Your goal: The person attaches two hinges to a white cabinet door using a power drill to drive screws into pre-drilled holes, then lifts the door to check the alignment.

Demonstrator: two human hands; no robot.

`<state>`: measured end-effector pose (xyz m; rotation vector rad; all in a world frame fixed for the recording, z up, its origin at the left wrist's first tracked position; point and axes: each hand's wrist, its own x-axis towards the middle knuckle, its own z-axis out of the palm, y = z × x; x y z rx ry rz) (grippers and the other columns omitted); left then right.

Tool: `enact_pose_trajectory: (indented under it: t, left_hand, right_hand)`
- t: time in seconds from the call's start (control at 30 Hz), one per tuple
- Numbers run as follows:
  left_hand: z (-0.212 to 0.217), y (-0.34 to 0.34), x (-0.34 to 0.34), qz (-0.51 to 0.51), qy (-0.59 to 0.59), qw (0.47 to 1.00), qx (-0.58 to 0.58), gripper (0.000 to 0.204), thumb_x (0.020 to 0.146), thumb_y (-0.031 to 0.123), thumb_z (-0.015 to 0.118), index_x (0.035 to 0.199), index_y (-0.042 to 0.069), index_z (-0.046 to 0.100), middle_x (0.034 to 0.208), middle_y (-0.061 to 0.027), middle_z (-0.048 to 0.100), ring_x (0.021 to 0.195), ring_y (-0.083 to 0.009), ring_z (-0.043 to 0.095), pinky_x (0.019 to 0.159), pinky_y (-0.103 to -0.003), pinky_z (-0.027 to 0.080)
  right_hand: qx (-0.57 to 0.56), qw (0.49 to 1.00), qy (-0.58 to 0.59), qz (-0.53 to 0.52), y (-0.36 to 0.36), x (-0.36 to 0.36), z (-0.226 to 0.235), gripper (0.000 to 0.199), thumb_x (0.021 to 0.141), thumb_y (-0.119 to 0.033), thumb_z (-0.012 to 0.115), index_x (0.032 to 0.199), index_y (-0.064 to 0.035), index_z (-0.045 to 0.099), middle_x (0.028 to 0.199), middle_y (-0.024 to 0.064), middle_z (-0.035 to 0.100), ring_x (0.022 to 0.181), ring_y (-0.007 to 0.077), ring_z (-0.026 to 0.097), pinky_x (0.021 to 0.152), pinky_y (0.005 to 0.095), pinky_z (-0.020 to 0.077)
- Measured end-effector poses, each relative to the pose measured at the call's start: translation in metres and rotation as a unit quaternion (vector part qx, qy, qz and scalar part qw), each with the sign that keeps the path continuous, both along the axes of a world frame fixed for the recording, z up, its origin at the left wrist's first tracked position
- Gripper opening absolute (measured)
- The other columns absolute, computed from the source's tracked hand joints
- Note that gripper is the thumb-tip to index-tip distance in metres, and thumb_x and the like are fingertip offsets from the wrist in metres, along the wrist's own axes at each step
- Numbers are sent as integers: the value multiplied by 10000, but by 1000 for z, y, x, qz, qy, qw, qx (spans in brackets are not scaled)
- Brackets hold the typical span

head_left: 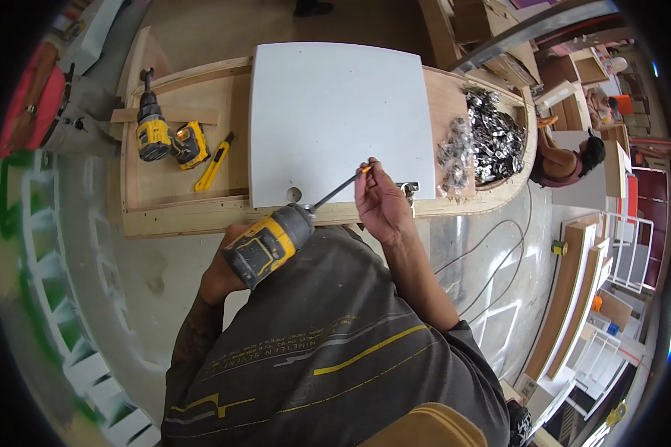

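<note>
My left hand (220, 270) is wrapped round the grip of a yellow and black cordless drill (270, 244), held over my lap at the bench's near edge. A long dark driver bit (337, 189) runs from its chuck up to the right. With thumb and fingers, my right hand (384, 200) pinches the bit's orange-tinted tip; whether a screw sits there is hidden. Below both, a white panel (343, 112) lies flat on the bench, with a round hole (294, 195) near its front left corner. A metal hinge (408, 189) sits at its front right edge, beside my right hand.
Left on the wooden bench (194, 226) lie a second cordless drill (153, 134) and a yellow utility knife (215, 162). At its right end are piled metal hinges (496, 138) and clear bags (456, 153). A cable (492, 261) loops over the floor. Other people are at both sides.
</note>
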<state>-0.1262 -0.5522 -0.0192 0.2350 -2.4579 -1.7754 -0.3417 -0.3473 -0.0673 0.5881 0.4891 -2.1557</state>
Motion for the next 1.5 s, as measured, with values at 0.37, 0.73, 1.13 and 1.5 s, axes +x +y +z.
enact_pose_trajectory:
  t: [0.37, 0.73, 1.13, 1.5]
  left_hand:
    - [-50, -5, 53, 40, -6, 992, -118, 547, 724, 225, 951, 1151, 59, 652, 1137, -118, 615, 1048, -271, 624, 889, -391, 511]
    - [-12, -1, 49, 48, -55, 993, 94, 514, 727, 242, 948, 1125, 76, 668, 1082, -90, 654, 999, -270, 615, 853, -389, 484]
    - [-47, 1, 77, 105, 32, 992, 65, 317, 773, 48, 813, 1052, -24, 681, 938, -91, 735, 860, -146, 688, 824, -305, 553]
    - [-50, -15, 91, 192, -76, 977, -52, 469, 796, 72, 706, 1260, 46, 649, 1180, -156, 677, 1141, -354, 626, 1001, -431, 491]
  right_hand:
    - [71, 997, 3, 31, -15, 10, 17, 120, 1034, -129, 609, 1096, -34, 647, 1002, 75, 696, 969, 159, 696, 849, 243, 628]
    - [43, 984, 142, 103, -5, 3, -13, 140, 1040, -68, 548, 1090, 47, 608, 1109, 154, 661, 1053, 218, 667, 951, 254, 591]
    - [19, 972, 129, 194, -47, 4, 6, 181, 1036, -153, 599, 1130, -8, 649, 1059, 144, 713, 949, 218, 728, 860, 283, 637]
    - [-79, 937, 195, 278, -125, 8, 43, 255, 1036, -219, 612, 1216, -37, 608, 1053, 106, 702, 938, 211, 717, 843, 325, 615]
